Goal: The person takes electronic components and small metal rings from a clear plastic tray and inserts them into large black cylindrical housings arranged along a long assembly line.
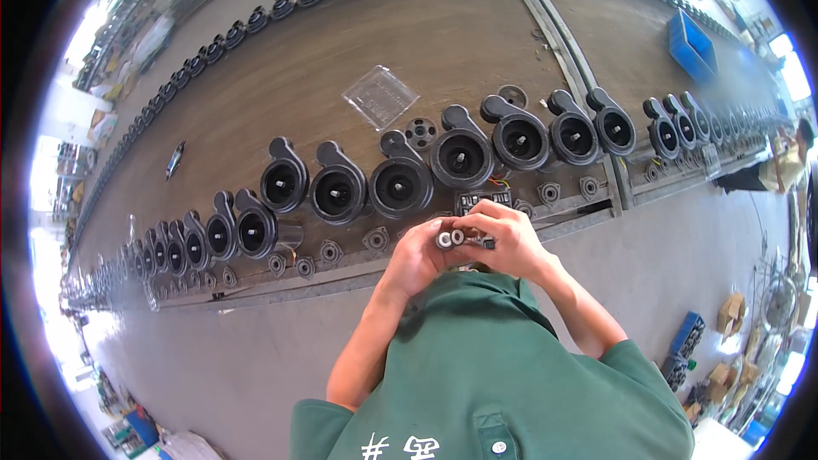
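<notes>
Close in front of my green shirt, my left hand (pixel 416 257) and my right hand (pixel 511 240) meet with bent fingers around small metal parts (pixel 452 239). Two round silver ends with dark centres face up between the fingers. A short dark-tipped piece (pixel 488 244) sticks out under the right fingers; the exact kind of these parts is hard to make out. Just beyond my fingertips lies a black slotted block (pixel 486 199) with coloured wires. Nearest past it stands a black round housing with a side spout (pixel 461 158) and a pale shaft in its middle.
More such housings line the near table edge (pixel 341 277), with small grey flanges (pixel 376 239) before them. A clear plastic sheet (pixel 381 97) and a dark tool (pixel 175 160) lie on the brown tabletop. A blue bin (pixel 691 46) sits far right; another person (pixel 780 166) stands along the line.
</notes>
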A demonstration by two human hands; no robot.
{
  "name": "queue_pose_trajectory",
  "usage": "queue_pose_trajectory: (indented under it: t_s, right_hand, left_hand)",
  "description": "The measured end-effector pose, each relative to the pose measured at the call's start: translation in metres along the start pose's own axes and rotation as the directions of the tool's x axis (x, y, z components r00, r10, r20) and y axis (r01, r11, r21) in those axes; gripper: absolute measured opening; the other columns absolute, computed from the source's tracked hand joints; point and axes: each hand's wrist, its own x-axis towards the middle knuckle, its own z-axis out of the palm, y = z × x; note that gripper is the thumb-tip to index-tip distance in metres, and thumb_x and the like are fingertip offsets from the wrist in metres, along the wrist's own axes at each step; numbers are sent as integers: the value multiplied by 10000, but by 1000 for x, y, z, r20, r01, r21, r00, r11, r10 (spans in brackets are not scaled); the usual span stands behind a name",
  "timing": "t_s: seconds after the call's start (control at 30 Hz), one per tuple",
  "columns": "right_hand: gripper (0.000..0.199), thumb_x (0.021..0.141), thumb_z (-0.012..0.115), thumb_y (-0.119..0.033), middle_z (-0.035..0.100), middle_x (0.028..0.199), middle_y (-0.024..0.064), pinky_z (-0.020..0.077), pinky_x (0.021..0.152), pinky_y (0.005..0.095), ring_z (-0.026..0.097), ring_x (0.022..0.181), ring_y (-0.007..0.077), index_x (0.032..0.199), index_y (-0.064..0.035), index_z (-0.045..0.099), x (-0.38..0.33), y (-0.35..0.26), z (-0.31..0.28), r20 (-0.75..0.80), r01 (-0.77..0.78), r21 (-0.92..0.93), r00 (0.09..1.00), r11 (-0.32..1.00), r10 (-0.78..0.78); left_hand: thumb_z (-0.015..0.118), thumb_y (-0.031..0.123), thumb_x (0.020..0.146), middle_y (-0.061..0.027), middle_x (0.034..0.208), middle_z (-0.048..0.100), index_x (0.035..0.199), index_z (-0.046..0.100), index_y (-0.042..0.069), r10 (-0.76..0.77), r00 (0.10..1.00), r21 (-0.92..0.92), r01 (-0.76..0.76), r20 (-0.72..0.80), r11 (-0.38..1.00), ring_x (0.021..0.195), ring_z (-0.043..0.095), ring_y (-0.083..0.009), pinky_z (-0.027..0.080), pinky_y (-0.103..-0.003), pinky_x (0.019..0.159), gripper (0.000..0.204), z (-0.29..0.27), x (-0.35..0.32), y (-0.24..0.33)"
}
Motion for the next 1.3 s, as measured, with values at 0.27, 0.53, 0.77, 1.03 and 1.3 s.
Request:
queue_pose_trajectory:
  t_s: [0.27,0.53,0.77,1.03,1.3]
  right_hand:
    - [283,773,797,-216,661,917,76,544,732,385,679,852,288,997,-74,698,49,52,-8,-156,-148,-299,982,943,104]
    - [287,766,793,-247,640,929,81,538,757,423,652,936,291,960,-79,666,84,84,-2,-88,-93,-485,994,870,58]
    - [356,727,830,-214,662,921,65,562,735,390,664,895,277,1036,-93,700,58,28,-1,-40,138,-267,987,954,-154]
    - [333,645,831,-172,666,907,54,566,677,393,658,834,270,935,-89,691,51,11,29,189,367,-28,915,930,-355]
    - [275,758,803,-196,655,940,68,562,712,388,667,868,280,984,-83,693,87,22,61,31,214,-175,977,961,-211]
  left_hand:
    - [453,150,995,-275,1280,617,1317,528,-82,138,990,-63,-140,-33,988,1146,643,-425,549,-490,977,403,-17,-5,-6]
    - [471,164,1010,-285,1257,616,1296,528,-60,202,975,-160,-214,-93,964,1147,631,-419,519,-510,1015,369,-15,-15,-7]
    - [420,234,1062,-271,1261,620,1290,550,-47,239,967,-204,-253,-90,946,1154,627,-412,514,-503,1020,385,-12,-18,-10]
    - [390,252,1078,-143,1244,647,1327,547,-27,227,957,-138,-253,-181,958,1116,637,-231,539,-396,939,406,-21,-20,-16]
    - [438,251,1056,-250,1186,653,1254,563,-49,241,952,-216,-279,-189,936,1084,654,-388,531,-478,986,381,-62,-30,-9]
